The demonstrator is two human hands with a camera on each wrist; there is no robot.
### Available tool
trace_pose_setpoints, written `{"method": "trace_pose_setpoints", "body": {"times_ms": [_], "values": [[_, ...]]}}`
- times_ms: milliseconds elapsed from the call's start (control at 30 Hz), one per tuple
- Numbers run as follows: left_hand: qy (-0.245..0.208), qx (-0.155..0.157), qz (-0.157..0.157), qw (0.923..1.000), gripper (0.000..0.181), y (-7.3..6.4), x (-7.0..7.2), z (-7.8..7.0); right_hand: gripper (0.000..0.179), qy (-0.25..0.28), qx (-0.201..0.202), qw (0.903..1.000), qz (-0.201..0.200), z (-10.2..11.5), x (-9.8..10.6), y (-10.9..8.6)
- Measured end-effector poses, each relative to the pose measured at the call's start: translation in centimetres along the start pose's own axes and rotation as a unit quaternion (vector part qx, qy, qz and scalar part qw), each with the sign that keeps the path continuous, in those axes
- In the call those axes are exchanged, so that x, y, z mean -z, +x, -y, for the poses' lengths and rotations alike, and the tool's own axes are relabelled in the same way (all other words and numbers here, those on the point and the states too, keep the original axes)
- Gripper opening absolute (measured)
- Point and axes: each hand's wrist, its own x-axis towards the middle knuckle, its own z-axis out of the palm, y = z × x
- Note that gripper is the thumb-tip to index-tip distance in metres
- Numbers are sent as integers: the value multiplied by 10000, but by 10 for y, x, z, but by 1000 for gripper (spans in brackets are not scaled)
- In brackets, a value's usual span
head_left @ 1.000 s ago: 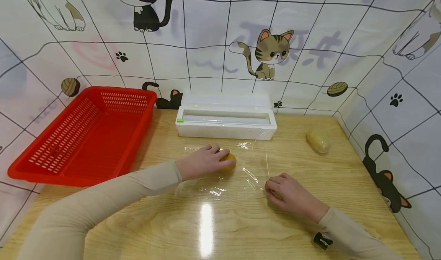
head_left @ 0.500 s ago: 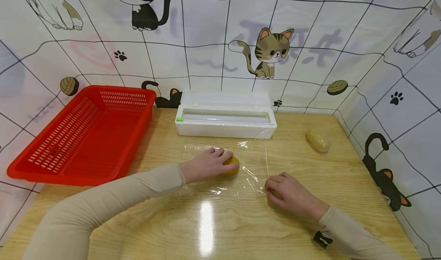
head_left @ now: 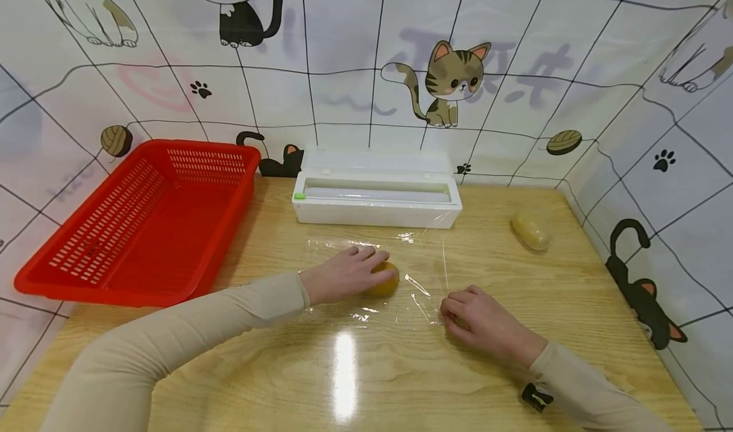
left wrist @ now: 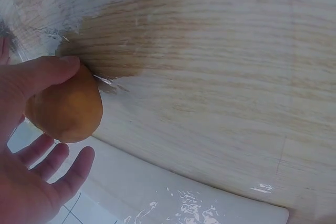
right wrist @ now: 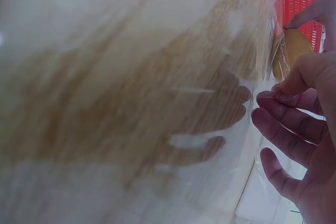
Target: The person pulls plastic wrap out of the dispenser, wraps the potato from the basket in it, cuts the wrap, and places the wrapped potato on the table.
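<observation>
On the sheet of cling film (head_left: 420,260) spread over the table sits a round orange-yellow fruit (head_left: 387,280), whose exact kind I cannot tell. My left hand (head_left: 346,273) grips it from the left, thumb on the near side and fingers over the top. In the left wrist view the thumb presses on the fruit (left wrist: 68,106), while several fingers stay apart from it. My right hand (head_left: 487,324) holds the film's right edge. The right wrist view shows thumb and forefinger of the right hand (right wrist: 304,114) pinching the film, the other fingers loosely bent.
Behind the film stands an open white cling film dispenser (head_left: 375,214) with a green slider. A red basket (head_left: 166,228) is at the left. A yellowish film-wrapped item (head_left: 530,228) lies at the right. A small black object (head_left: 536,397) is beside the right sleeve.
My left hand has shifted slightly to the right with the fruit, mostly in the first half second. My right hand has kept its hold on the film edge.
</observation>
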Motion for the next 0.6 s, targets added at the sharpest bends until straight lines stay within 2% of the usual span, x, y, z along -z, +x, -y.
{"method": "trace_pose_setpoints", "body": {"times_ms": [433,600], "values": [[-222,84,270,9994,48,-2,2,-2,17,12,-4,10000,81,1,0,-1],[-299,128,190,9993,46,-2,0,-3,16,-7,-24,10000,85,1,0,-1]]}}
